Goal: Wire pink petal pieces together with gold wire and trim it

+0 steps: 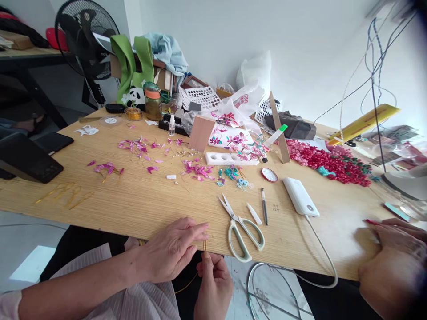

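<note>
At the table's front edge my right hand (213, 282) is closed, pinching a thin gold wire (204, 245) bent into a narrow loop that stands up from the fingertips. A yellow tail of it hangs below the table edge. My left hand (173, 249) lies just left of the loop, its fingers stretched out and the fingertips close to the loop's top. Whether they touch it I cannot tell. Scissors (238, 218) with pale handles lie partly spread to the right. Several bent gold wire pieces (66, 194) rest at the table's left.
Pink petal pieces (198, 170) are scattered mid-table. Behind them stands a white holder (230, 159) with flower sprays. A pen (264, 206), a small white tube (254, 214) and a cabled power bank (300, 196) lie to the right. Another person's hand (393, 249) is at far right.
</note>
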`<action>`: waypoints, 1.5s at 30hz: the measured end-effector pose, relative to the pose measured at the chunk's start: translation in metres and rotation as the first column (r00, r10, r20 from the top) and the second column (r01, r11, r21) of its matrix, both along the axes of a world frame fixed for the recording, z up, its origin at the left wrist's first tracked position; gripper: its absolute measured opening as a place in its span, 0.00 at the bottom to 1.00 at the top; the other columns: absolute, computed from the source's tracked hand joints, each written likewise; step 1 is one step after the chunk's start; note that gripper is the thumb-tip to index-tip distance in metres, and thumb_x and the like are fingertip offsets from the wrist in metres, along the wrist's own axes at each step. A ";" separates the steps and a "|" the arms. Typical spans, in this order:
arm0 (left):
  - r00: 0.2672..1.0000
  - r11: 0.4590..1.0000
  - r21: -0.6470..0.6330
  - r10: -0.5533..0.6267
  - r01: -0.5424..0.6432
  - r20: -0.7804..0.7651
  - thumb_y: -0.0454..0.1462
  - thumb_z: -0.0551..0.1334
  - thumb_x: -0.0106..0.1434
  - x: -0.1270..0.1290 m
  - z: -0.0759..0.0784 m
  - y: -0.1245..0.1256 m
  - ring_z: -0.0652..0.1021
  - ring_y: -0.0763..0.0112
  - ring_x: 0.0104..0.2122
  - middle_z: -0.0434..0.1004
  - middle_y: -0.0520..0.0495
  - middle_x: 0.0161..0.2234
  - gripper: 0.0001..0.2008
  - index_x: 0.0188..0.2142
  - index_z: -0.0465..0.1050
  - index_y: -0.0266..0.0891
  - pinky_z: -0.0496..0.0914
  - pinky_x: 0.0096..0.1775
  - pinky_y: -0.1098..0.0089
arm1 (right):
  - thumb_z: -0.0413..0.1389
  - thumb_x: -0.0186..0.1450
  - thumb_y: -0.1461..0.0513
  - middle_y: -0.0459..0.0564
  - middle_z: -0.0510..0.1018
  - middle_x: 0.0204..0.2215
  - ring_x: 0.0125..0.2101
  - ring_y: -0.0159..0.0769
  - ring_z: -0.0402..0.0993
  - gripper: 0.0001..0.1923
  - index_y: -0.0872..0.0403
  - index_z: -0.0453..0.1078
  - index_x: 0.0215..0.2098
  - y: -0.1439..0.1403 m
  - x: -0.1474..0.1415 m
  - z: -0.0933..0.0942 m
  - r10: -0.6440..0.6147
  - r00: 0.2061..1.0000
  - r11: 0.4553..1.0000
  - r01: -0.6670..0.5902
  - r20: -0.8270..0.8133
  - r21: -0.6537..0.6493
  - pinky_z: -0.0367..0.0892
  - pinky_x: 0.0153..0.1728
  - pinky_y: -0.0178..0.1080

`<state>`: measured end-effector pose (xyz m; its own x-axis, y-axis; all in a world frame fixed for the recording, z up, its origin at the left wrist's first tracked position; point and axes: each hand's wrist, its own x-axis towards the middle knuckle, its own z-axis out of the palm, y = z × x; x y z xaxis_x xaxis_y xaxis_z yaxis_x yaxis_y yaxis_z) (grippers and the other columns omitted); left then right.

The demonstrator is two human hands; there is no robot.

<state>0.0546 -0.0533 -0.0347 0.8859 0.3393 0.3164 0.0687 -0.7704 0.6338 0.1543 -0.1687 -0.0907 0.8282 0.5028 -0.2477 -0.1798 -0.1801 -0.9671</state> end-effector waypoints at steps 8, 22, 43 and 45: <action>0.997 0.997 -0.013 0.076 -0.076 0.002 0.26 0.48 0.65 -0.001 -0.005 -0.001 0.65 0.64 0.56 0.71 0.43 0.54 0.35 0.67 0.31 0.38 0.62 0.58 0.58 | 0.60 0.54 0.46 0.42 0.67 0.16 0.19 0.29 0.59 0.21 0.55 0.67 0.21 -0.001 0.000 0.000 -0.009 1.000 1.000 0.009 -0.002 -0.026 0.59 0.21 0.31; 0.999 1.000 -0.005 -0.004 0.004 -0.053 0.26 0.50 0.65 0.001 -0.003 0.000 0.63 0.62 0.56 0.72 0.46 0.53 0.36 0.68 0.33 0.38 0.63 0.57 0.58 | 0.59 0.57 0.47 0.43 0.69 0.17 0.20 0.30 0.62 0.20 0.55 0.68 0.23 -0.007 0.004 -0.012 0.045 0.999 0.999 -0.045 -0.003 -0.014 0.61 0.22 0.32; 0.997 0.933 0.358 -0.009 0.037 -0.078 0.32 0.56 0.65 0.002 -0.009 -0.003 0.66 0.57 0.55 0.73 0.45 0.53 0.17 0.53 0.69 0.36 0.64 0.55 0.56 | 0.59 0.58 0.48 0.43 0.70 0.16 0.19 0.29 0.64 0.20 0.56 0.69 0.22 -0.005 0.004 -0.009 0.032 0.999 0.999 -0.031 -0.021 0.018 0.61 0.21 0.31; 0.997 0.927 0.373 -0.011 0.037 -0.073 0.32 0.56 0.66 0.002 -0.011 -0.003 0.66 0.57 0.55 0.73 0.44 0.53 0.16 0.53 0.69 0.36 0.64 0.55 0.56 | 0.59 0.58 0.48 0.43 0.70 0.17 0.19 0.29 0.64 0.20 0.56 0.69 0.22 -0.005 0.003 -0.008 0.032 0.999 0.999 -0.031 -0.036 0.034 0.62 0.22 0.31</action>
<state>0.0571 -0.0565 -0.0455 0.9162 0.1863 0.3548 0.0799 -0.9525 0.2940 0.1572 -0.1737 -0.0990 0.8026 0.5368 -0.2602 -0.2103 -0.1535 -0.9655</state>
